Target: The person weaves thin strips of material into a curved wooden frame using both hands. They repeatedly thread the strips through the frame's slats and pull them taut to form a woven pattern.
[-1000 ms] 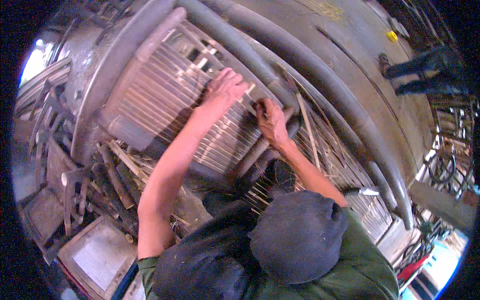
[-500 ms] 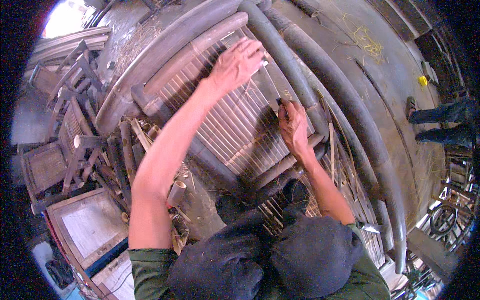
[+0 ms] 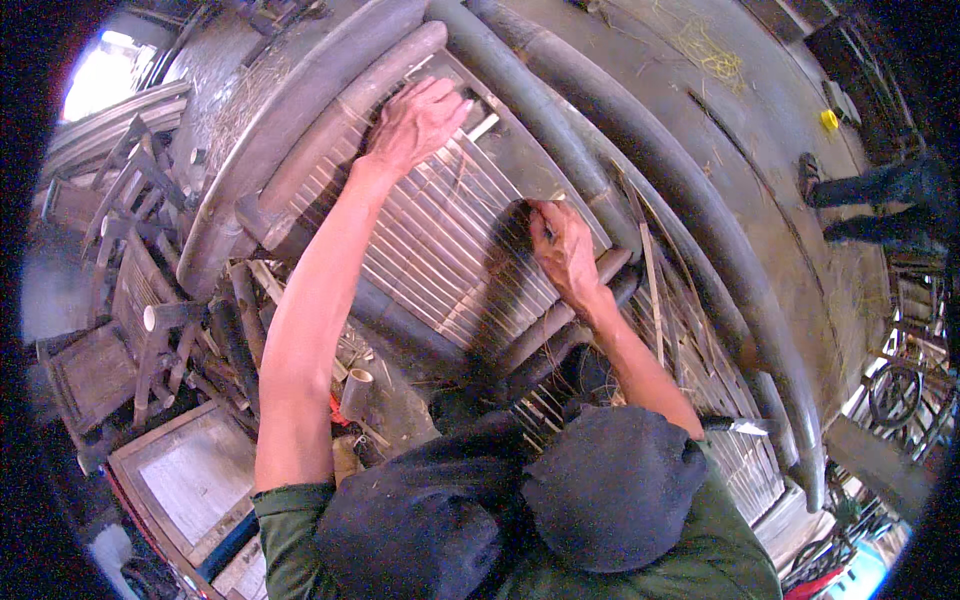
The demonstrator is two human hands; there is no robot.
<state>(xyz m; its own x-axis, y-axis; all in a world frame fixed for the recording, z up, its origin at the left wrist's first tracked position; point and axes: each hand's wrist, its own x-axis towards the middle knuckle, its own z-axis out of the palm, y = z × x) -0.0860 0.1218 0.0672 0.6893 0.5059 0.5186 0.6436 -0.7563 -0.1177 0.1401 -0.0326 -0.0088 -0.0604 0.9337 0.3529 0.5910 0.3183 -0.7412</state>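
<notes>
A panel of thin bamboo slats (image 3: 425, 255) lies before me inside a frame of thick bamboo poles (image 3: 545, 105). My left hand (image 3: 415, 125) is at the panel's far end, fingers bent together over the slats. What it grips is hidden beneath the fingers. A pale slat end (image 3: 484, 126) sticks out beside it. My right hand (image 3: 565, 250) rests at the slats' right edge, with its fingers curled closed. Whatever is in that grip is too covered to name. My dark-clad knees (image 3: 610, 490) are close below the panel.
A knife (image 3: 738, 425) lies on more slats beside my right forearm. Long bamboo poles (image 3: 690, 190) curve along the right. Bamboo chairs (image 3: 100, 350) and a framed panel (image 3: 190, 480) crowd the left. Someone's legs (image 3: 870, 190) show at the far right, near yellow cord (image 3: 710, 55).
In the view, both hands and the slat panel have shifted left. My left hand has drawn back from the right pole, and my right hand sits slightly lower. The dark piece at its fingertips is less visible.
</notes>
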